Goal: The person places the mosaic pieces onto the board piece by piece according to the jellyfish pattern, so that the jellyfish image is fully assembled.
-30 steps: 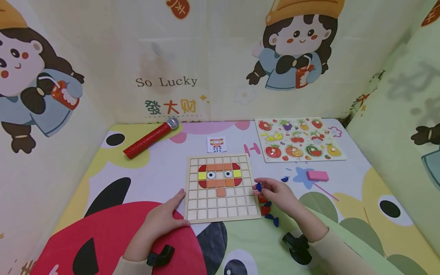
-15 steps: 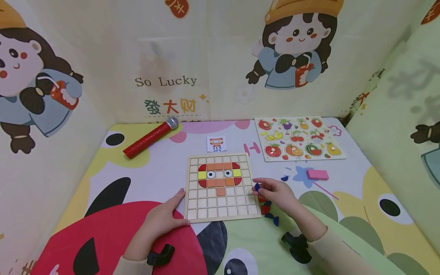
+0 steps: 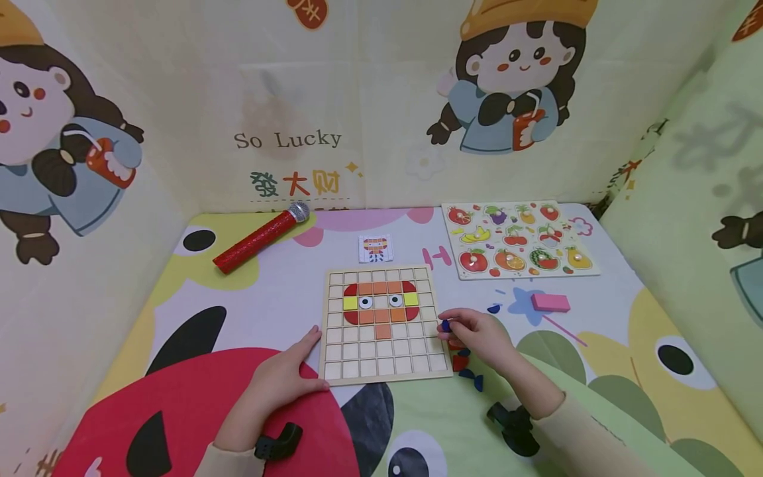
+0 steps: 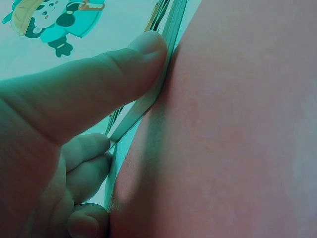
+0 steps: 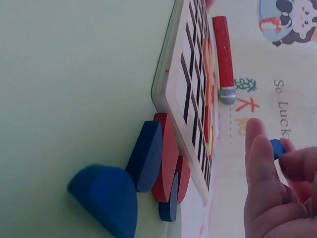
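Between the two hands we see a wooden grid board lying flat, its sides running away from the person and its near edge nearly crosswise. On it we make out a tile face, upright from the person's side and longer across than deep, with one orange square below it.

At the board's left edge the left hand rests with index finger and thumb extended, the thumb touching the near corner. By the right edge the right hand pinches a small blue piece between thumb and fingers, raised off the cloth; the fingertips cover much of it, so we cannot tell where its long axis points.

Just on the near side of the right hand we find red blocks and loose blue pieces; the nearest blue one runs away from the person, its neighbour crosswise. Beyond that hand we notice another blue piece, lying crosswise, and a pink block. Farther beyond the left hand we see a red microphone, slanting, its silver head pointing away and rightward.
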A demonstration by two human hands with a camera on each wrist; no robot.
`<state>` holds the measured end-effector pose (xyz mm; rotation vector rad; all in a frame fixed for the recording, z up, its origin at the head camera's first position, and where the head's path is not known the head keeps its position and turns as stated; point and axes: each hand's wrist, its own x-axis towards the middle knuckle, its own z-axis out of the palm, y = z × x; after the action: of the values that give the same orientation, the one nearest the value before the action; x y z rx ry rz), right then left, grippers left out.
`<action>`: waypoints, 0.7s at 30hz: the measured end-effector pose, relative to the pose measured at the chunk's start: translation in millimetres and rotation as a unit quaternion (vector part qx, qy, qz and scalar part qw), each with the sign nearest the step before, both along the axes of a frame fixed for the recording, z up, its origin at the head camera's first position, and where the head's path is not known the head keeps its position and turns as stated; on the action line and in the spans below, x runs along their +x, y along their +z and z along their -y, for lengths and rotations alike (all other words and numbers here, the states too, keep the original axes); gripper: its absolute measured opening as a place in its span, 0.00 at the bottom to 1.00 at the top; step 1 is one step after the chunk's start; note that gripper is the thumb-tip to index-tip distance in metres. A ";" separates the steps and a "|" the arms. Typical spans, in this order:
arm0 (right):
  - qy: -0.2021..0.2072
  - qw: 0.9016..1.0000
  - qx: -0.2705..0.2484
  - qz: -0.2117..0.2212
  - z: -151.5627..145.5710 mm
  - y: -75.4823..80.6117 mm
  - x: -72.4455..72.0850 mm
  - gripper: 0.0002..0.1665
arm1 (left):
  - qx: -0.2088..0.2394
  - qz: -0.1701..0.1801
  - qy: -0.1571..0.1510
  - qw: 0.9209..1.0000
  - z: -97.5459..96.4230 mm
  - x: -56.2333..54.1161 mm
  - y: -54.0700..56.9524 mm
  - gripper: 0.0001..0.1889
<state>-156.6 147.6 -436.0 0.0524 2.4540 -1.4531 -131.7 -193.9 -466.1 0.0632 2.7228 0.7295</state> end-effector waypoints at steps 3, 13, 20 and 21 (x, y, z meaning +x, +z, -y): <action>-0.002 1.000 -0.002 0.002 2.1 0.5 0.0 0.14 | 0.000 0.002 0.001 1.000 0.6 0.3 0.3 0.58; 0.035 0.999 -0.034 -0.010 1.5 -2.6 1.3 0.16 | -0.004 -0.003 0.000 1.000 0.6 -0.5 -1.3 0.58; 0.049 0.998 -0.007 -0.025 2.9 -2.7 2.4 0.16 | -0.001 -0.002 -0.002 1.000 0.4 -0.9 -1.2 0.58; 0.049 0.998 -0.002 -0.028 3.1 -2.9 2.5 0.16 | -0.001 -0.002 -0.002 1.000 0.4 -0.8 -1.1 0.58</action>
<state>-154.1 144.5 -438.9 -0.1092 2.4605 -1.4350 -132.6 -194.3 -467.2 0.0698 2.7265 0.7273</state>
